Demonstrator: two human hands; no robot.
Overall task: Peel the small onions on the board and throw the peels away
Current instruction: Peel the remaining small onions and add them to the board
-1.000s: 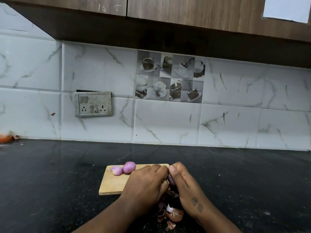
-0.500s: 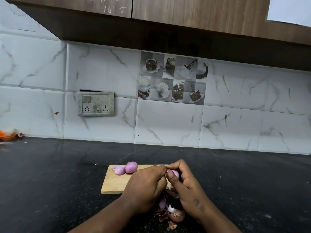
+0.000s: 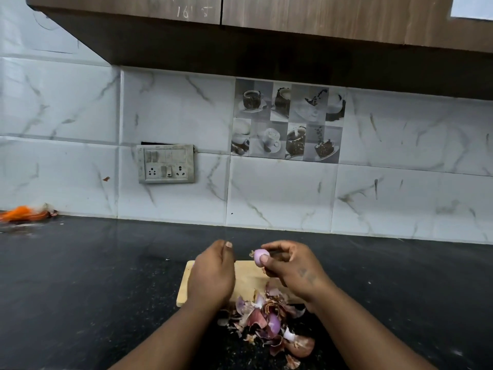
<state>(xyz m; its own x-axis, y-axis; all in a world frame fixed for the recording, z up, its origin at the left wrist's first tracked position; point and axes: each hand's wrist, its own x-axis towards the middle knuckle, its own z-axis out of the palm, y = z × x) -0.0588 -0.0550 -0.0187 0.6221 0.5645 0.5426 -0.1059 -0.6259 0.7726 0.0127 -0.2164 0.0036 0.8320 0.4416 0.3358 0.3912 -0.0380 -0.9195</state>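
Observation:
My right hand [image 3: 293,265] pinches a small pale-purple onion [image 3: 260,257] between thumb and fingers, just above the far edge of the wooden cutting board [image 3: 249,279]. A bit of dry root sticks out at the onion's left. My left hand [image 3: 213,273] hovers over the board's left half, a short gap from the onion, its back towards me and thumb up. Its fingers curl out of sight, so anything in them is hidden. A pile of reddish-purple onion peels [image 3: 266,324] lies on the counter against the board's near edge.
The board sits on a black stone counter [image 3: 93,276] that runs back to a white tiled wall with a switch plate [image 3: 166,164]. Orange scraps [image 3: 24,213] lie at the far left by the wall. Wooden cabinets [image 3: 266,12] hang overhead.
My hands have drawn apart. The right hand now holds the onion alone, raised a little. The two peeled onions on the board's far left are now hidden behind my left hand.

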